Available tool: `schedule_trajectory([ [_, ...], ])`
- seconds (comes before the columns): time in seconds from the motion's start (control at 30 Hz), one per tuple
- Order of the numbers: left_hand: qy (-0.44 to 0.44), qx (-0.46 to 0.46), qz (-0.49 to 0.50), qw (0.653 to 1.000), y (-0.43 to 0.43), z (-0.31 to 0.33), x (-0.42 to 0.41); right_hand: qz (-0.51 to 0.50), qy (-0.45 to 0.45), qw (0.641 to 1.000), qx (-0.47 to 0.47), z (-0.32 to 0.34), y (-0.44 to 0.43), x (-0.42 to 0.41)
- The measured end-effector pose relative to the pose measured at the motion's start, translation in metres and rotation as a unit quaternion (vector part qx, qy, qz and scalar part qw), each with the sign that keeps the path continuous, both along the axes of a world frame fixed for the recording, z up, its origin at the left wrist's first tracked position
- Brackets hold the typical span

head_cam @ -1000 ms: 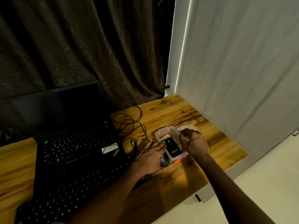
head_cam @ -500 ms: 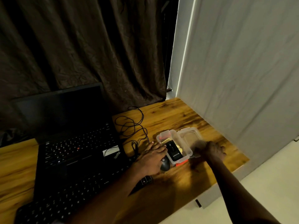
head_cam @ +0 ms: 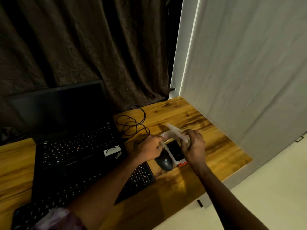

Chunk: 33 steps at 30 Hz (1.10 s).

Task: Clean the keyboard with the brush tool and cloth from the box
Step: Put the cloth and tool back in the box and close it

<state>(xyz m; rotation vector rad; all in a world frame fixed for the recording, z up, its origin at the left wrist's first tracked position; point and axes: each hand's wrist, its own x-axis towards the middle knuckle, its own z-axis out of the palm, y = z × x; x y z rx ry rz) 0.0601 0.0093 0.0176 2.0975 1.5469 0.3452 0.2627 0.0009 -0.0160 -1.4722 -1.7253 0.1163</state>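
A small clear plastic box (head_cam: 175,161) with an orange latch sits on the wooden desk, right of the mouse. A black tool (head_cam: 174,150) lies inside; the cloth cannot be made out. My left hand (head_cam: 149,149) grips the box's left rim. My right hand (head_cam: 194,146) holds the clear lid (head_cam: 175,131), which is tilted up over the box's far end. The black external keyboard (head_cam: 141,177) lies along the desk's near side, mostly under my left forearm.
An open black laptop (head_cam: 74,143) stands behind the keyboard. A black mouse (head_cam: 164,161) touches the box's left side, and its cable (head_cam: 131,125) coils behind. The desk edge (head_cam: 239,170) drops to the floor on the right, beside a grey wall.
Half a second ago the lid lay flat and open to the right of the box. Now my right hand holds it tilted up over the box. My left hand stays at the box.
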Motion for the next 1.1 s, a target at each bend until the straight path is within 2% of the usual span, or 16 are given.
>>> schedule_trajectory([
  [0.17, -0.005, -0.012, 0.074, 0.997, 0.005, -0.002, -0.001, 0.040, -0.102, 0.993, -0.054, -0.025, -0.020, -0.001],
  [0.33, -0.009, -0.030, 0.072, 0.997, 0.008, -0.002, 0.005, 0.096, -0.176, 0.977, -0.073, -0.034, -0.023, 0.013],
  [0.6, 0.007, -0.020, 0.039, 0.999, 0.014, -0.012, 0.015, 0.186, -0.210, 0.958, -0.058, -0.031, -0.020, 0.022],
  [0.77, 0.029, -0.017, 0.031, 0.999, 0.023, -0.025, 0.017, 0.221, -0.118, 0.964, -0.091, -0.033, -0.015, 0.030],
  [0.87, 0.041, -0.003, 0.029, 0.999, 0.030, -0.028, 0.021, 0.254, 0.004, 0.963, -0.090, -0.033, -0.005, 0.031],
  [0.97, 0.103, 0.025, 0.012, 0.994, 0.032, -0.024, 0.028, 0.258, 0.170, 0.937, -0.160, -0.030, 0.001, 0.035],
  [1.03, 0.163, 0.028, -0.019, 0.986, 0.033, -0.021, 0.032, 0.247, 0.217, 0.920, -0.213, -0.030, 0.001, 0.039],
  [1.1, 0.192, 0.008, -0.034, 0.981, 0.035, -0.017, 0.037, 0.254, 0.232, 0.916, -0.209, -0.029, 0.001, 0.042],
])
